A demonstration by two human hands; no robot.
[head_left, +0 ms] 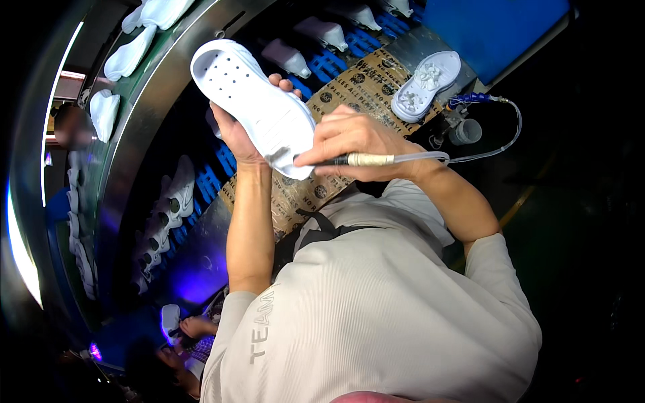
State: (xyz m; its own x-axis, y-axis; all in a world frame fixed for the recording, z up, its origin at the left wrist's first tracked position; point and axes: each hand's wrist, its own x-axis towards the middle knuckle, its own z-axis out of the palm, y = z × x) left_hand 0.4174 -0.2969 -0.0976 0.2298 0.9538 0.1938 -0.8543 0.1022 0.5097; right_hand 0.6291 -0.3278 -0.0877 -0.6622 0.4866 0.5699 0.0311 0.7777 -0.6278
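Observation:
My left hand [235, 138] grips a white shoe sole [255, 101] from beneath, its fingertips showing past the far edge. The sole is tilted with its inner face up, and small holes dot the far end. My right hand [356, 138] is closed round a brush [369, 160] with a dark front part and a pale taped grip. Its tip touches the near end of the sole, beside a greyish smear. A clear tube [420, 156] runs from the brush's back end past my right wrist. Beyond my right hand lies another white sole [448, 65] with crumpled white bits in it.
Printed brown cardboard [366, 77] covers the bench. A clear cup [465, 131] hangs by a blue jointed hose [470, 99]. White shoe uppers [178, 191] and blue supports [328, 67] line a rack; more white pieces [131, 54] ride the curved track. Another person's hand [198, 327] is at lower left.

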